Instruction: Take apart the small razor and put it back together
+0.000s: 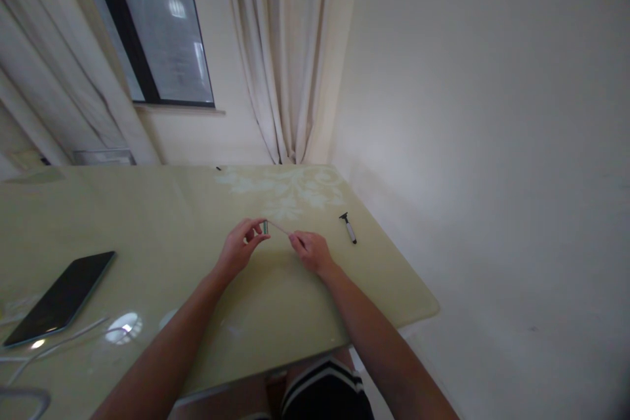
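My left hand (245,243) pinches a small, narrow green and dark rectangular piece (266,227) upright between thumb and fingers; its kind is too small to make out. In my right hand (310,249), closed fingers grip a thin pale stick (279,228). The stick slants up to the left, and its far end meets or nearly meets the top of the green piece. A razor (348,228) with a grey and black handle and a dark head lies on the table, to the right of my right hand.
The pale green glass-topped table (384,289) meets the wall on the right. A dark tablet (63,298) lies at the left, with white cables (63,341) in front. A small dark bit (218,168) is near the back edge. Curtains (283,46) hang behind.
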`<state>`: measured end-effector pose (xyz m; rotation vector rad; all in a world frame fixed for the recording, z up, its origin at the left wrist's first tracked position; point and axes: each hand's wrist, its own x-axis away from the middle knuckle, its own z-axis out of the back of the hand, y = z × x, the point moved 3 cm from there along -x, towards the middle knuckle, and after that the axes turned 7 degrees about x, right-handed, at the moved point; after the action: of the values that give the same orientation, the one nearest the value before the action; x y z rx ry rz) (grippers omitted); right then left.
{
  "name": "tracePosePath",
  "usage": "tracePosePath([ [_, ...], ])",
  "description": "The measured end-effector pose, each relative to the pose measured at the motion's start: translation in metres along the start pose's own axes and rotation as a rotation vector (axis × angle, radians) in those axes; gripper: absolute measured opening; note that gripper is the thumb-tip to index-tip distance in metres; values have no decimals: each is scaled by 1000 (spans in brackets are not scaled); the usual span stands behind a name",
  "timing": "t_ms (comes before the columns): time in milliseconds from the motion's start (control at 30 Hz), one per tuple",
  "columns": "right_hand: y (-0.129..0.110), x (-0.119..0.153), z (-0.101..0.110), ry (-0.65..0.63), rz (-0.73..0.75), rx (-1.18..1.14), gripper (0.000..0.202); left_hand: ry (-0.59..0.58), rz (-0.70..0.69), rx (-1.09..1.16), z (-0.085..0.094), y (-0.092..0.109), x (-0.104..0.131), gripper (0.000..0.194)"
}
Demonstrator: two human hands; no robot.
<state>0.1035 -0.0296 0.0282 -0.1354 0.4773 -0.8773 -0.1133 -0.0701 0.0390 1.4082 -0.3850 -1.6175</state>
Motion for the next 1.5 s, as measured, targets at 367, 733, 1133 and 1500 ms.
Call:
tracePosePath([
  [367, 0, -1, 0, -12, 31, -10, 44, 8, 1, -5, 1, -6, 0, 31],
  [733, 1, -1, 1, 12, -37, 19, 47, -8, 5, -12, 1, -4, 0, 31],
  [1133, 4, -2, -1, 9, -2, 40, 46, -6, 6, -9, 0, -3, 0, 31],
  [1500, 4, -2, -3, 23, -42, 70, 48, -20, 14, 4, -1, -4, 0, 31],
])
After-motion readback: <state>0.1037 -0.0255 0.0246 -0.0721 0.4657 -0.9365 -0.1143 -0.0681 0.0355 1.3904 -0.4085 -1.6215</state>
